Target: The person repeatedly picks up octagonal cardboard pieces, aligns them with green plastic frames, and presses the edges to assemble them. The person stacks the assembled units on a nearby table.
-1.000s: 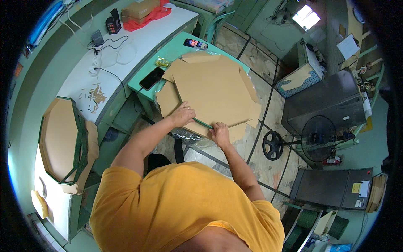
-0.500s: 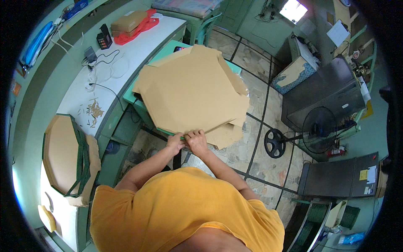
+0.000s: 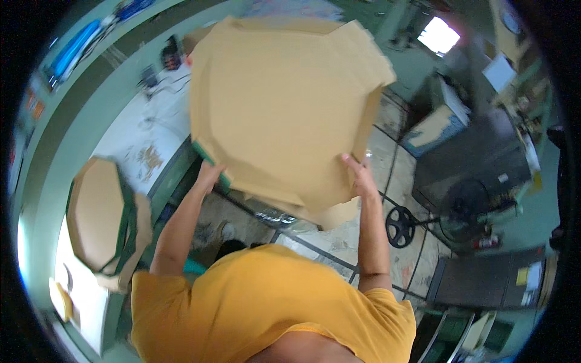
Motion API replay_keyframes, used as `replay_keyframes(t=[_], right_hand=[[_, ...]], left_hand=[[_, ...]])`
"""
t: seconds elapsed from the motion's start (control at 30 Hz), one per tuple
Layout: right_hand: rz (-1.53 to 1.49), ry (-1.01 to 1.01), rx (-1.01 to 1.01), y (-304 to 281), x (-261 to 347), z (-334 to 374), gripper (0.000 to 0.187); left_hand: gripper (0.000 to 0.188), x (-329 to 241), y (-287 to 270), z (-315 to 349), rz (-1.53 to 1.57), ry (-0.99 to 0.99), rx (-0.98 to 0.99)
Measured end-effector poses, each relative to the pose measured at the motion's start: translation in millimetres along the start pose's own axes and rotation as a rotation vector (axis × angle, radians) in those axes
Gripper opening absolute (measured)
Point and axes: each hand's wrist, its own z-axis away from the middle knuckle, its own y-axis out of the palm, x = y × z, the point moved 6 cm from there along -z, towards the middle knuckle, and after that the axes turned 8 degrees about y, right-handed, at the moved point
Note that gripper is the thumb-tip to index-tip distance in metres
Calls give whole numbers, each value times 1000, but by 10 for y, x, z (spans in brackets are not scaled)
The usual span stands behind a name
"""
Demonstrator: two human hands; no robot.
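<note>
A large octagonal cardboard box blank [image 3: 284, 109], plain brown inside, fills the space in front of me, raised and tilted. Along its lower left edge a folded side shows green. My left hand [image 3: 210, 175] grips that lower left edge beside the green strip. On the lower right edge, my right hand [image 3: 362, 176] is closed, its thumb on the inner face and its other fingers mostly hidden. Some side flaps stand up around the rim. Below the box, more brown cardboard [image 3: 336, 215] shows beyond its near edge.
On the white counter [image 3: 121, 142] at left rest octagonal trays with green sides [image 3: 97, 215], a heap of small brown pieces [image 3: 150, 158], cables and a small black box [image 3: 171, 53]. A yellow oval object [image 3: 60, 299] lies nearer. At right stands a pedestal fan [image 3: 400, 227] before a dark cabinet [image 3: 475, 160].
The box blank has risen off the surface toward me and tilted. My hands, close together at its near edge before, now hold it wide apart at the left and right. The view is blurred by motion.
</note>
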Motion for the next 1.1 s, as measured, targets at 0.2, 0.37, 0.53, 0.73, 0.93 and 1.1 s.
replay_keyframes(t=[0.2, 0.37, 0.53, 0.73, 0.93, 1.1], right_hand=[[-112, -97, -72, 943, 5, -337, 25], [-184, -71, -43, 1761, -217, -863, 22], [-228, -39, -22, 2817, -762, -1194, 18], [-131, -38, 8, 3474, -880, -1706, 23], [-325, -79, 169, 3712, -873, -1889, 28], [-271, -24, 124, 3729, -903, -1900, 25]], left_hand=[[38, -337, -940, -319, -77, 147, -182], [37, -240, -1822, -608, -193, 205, -260], [48, 205, -2964, -1144, -430, 137, -514], [41, 295, -3338, -1452, 725, 185, -220], [53, 690, -3725, -1685, 819, 21, -534], [60, 1271, -4031, -2074, 509, -42, -666]])
